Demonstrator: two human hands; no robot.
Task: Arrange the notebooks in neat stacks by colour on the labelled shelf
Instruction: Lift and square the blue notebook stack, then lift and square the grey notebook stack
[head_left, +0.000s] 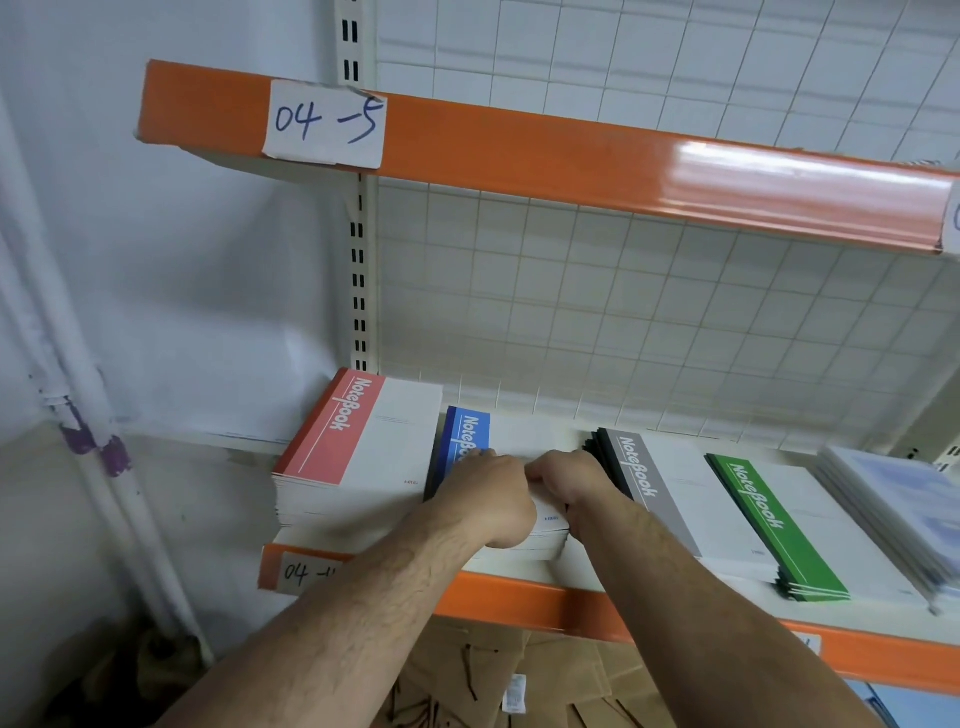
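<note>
At the left end of the shelf (524, 590), above its handwritten label (298, 571), the red stack (358, 441) stands tallest and looks square. Just beside it is the blue stack (467, 431), where the work is. The left hand (483, 501) lies curled over its top cover near the front edge. The right hand (563, 480) is curled at the stack's right side, close against the grey stack (670, 488). The knuckles hide the fingertips, so they may be holding one notebook or several.

To do this step well, square the blue stack by pressing in from both sides together. Then tap its front flush with the shelf's front edge, keeping the blue spine bands aligned. Take care with the right hand not to nudge the grey stack, whose left edge is already slightly fanned. Further right, the green stack (774, 525) sits skewed, and a pale stack (893, 499) fills the right end.
</note>
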